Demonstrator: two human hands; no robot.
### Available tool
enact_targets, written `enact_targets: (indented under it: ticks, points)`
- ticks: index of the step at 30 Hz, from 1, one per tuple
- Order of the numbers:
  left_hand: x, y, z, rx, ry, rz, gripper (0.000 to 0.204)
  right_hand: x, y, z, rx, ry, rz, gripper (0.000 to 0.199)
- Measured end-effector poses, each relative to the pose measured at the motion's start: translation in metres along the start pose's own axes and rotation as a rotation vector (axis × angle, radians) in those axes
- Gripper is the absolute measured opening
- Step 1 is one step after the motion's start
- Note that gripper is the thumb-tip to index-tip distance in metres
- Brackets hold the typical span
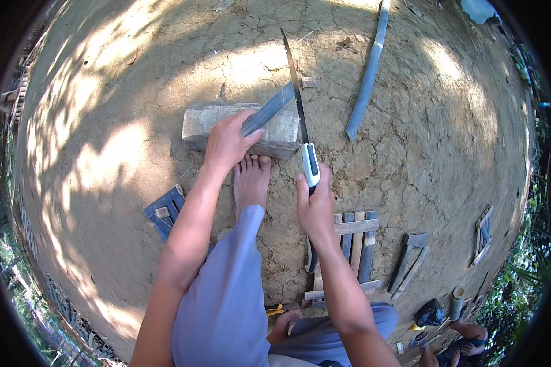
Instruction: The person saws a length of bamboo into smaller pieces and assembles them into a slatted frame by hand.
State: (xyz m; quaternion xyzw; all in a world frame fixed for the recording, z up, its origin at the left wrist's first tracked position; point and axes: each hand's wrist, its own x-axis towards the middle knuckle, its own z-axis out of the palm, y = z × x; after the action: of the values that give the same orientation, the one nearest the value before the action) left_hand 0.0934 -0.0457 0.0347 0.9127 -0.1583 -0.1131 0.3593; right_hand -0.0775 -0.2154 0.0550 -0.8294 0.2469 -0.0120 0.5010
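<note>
My left hand [228, 139] is closed around a grey-blue slat [268, 114] and presses it down on a squared wooden block [203, 127]. The slat slants up to the right, its far end sticking out past the block. My right hand [316, 205] grips a handsaw [311, 165] by its white and dark handle. Its long narrow blade points away from me and crosses the slat's far end; whether the teeth touch the wood, I cannot tell. Just right of the blade lies a small wooden offcut [309, 82]. My bare foot [251, 183] rests against the block's near side.
A long grey-blue strip [369, 76] lies on the cracked earth at far right. Near my right forearm is a slatted wooden frame [356, 226], with two loose pieces [408, 263] beyond it. A dark frame [161, 211] lies left. Another person [468, 333] sits at lower right.
</note>
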Motion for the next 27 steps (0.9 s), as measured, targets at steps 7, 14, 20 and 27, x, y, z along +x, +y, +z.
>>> enact_targets:
  ticks: [7,14,20,27]
  points:
    - [-0.003,-0.003,0.014,0.296,0.195,0.194,0.041,-0.017,0.006,-0.004,-0.049,-0.040,0.080,0.046]
    - [-0.026,-0.005,0.021,0.236,0.098,0.022,0.048,-0.028,0.014,0.002,-0.039,-0.069,0.015,0.046]
    - [-0.022,-0.001,0.014,0.338,0.057,0.054,0.047,-0.033,0.012,0.000,-0.010,-0.057,0.065,0.045]
    - [0.023,-0.010,-0.018,0.537,-0.094,0.303,0.047,-0.041,0.020,-0.010,0.001,-0.006,0.046,0.047]
